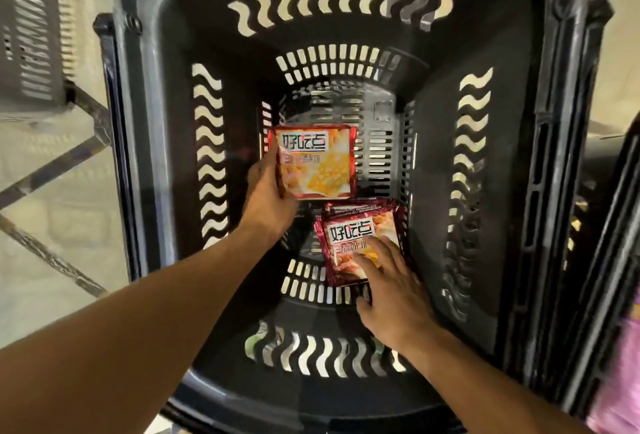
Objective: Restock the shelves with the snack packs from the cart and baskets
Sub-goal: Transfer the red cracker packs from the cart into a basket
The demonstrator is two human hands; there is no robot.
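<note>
I look straight down into a deep black plastic basket with wavy slots in its walls. My left hand grips the left edge of a red and orange snack pack and holds it above the basket floor. On the floor at the near right lies a darker red snack pack, with another pack partly showing under its far edge. My right hand rests on the near right corner of that top pack, fingers spread over it and thumb off its near edge.
A second dark basket stands close on the right, with pink packaging at the lower right edge. A grey slotted crate sits at the upper left over pale floor, with metal frame bars crossing below it.
</note>
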